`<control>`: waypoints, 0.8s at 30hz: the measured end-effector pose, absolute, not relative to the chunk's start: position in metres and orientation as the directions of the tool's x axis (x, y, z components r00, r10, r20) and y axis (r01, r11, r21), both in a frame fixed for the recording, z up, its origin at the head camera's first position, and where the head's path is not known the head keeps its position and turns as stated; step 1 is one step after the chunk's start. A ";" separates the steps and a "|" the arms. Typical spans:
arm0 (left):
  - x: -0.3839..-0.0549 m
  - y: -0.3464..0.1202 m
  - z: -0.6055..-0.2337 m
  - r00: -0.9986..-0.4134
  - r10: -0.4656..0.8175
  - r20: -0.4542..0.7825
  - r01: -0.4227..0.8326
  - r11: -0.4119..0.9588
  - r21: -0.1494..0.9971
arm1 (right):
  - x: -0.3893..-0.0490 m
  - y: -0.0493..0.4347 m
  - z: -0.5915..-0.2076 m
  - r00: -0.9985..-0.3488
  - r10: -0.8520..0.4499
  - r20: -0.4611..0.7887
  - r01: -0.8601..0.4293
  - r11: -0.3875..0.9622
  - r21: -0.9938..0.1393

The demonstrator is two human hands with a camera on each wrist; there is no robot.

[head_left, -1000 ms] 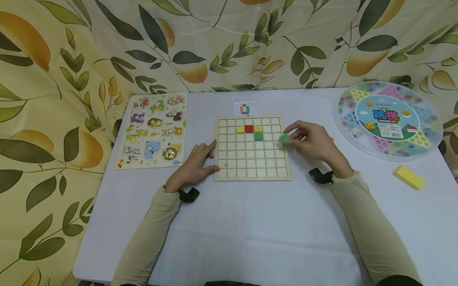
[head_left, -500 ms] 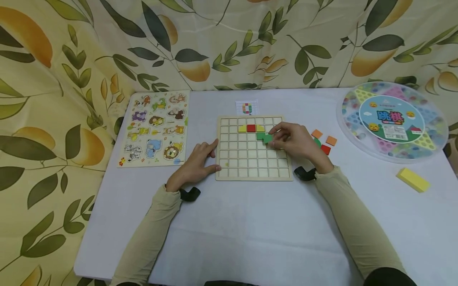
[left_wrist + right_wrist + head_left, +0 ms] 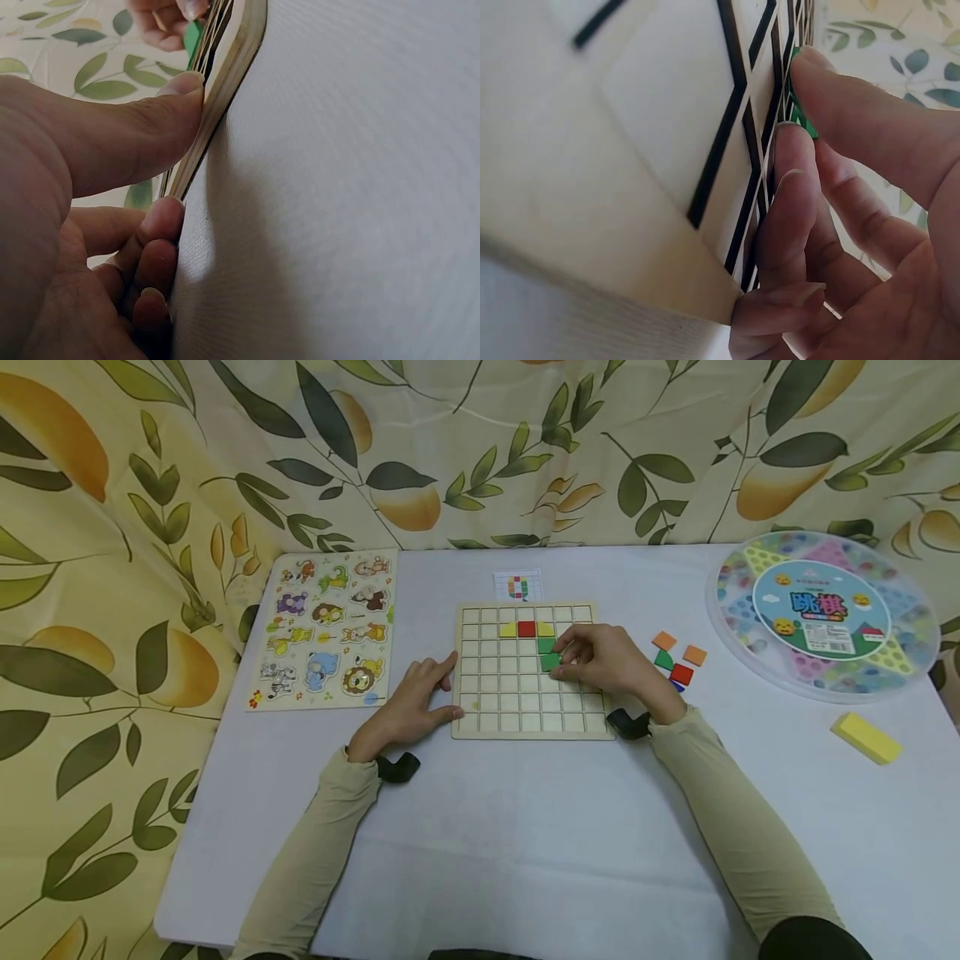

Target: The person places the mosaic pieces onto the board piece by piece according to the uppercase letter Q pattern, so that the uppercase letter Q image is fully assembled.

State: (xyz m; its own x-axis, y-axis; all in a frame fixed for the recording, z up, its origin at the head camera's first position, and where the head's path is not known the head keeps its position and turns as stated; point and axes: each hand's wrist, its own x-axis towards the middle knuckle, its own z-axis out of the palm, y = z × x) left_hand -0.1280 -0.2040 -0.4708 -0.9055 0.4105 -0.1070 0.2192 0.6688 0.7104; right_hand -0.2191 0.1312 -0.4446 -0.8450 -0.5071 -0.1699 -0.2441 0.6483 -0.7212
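A square wooden grid board point(image 3: 510, 697) lies on the white table. In its upper rows sit a red tile point(image 3: 527, 629), two yellow pieces beside it, and a green tile point(image 3: 547, 646). My right hand point(image 3: 600, 658) pinches a second green tile point(image 3: 551, 662) at the cell just below that one. The right wrist view shows thumb and fingertip on this green tile point(image 3: 804, 120), partly hidden by the fingers. My left hand point(image 3: 411, 702) rests against the board's left edge, thumb and index finger spread apart. In the left wrist view the thumb point(image 3: 142, 139) presses the wooden rim.
Loose orange, green, red and blue pieces point(image 3: 681, 673) lie right of the board. A small pattern card point(image 3: 517, 586) is behind it. An animal puzzle board point(image 3: 322, 631) lies left; a round board-game box point(image 3: 821, 614) and a yellow block point(image 3: 866, 737) are at right.
The right hand has carried the green tile leftward from the board's right edge to the cell under the first green tile. The left hand stays at the board's edge.
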 end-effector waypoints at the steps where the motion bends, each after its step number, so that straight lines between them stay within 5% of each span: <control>1: -0.128 -0.204 -0.471 -0.905 0.411 -0.106 0.221 0.668 0.710 | -0.219 0.131 -0.444 -0.845 -0.505 -0.177 -0.238 0.651 -0.721; 24: -0.128 -0.204 -0.471 -0.908 0.403 -0.113 0.211 0.673 0.709 | -0.220 0.124 -0.441 -0.848 -0.484 -0.216 -0.224 0.697 -0.681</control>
State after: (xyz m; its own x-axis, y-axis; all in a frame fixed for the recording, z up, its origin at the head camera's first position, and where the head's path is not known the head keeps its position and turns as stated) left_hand -0.1284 -0.2036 -0.4713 -0.9083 0.4028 -0.1126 0.2108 0.6734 0.7086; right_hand -0.2197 0.1236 -0.4413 -0.8481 -0.4837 -0.2163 -0.2240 0.6973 -0.6809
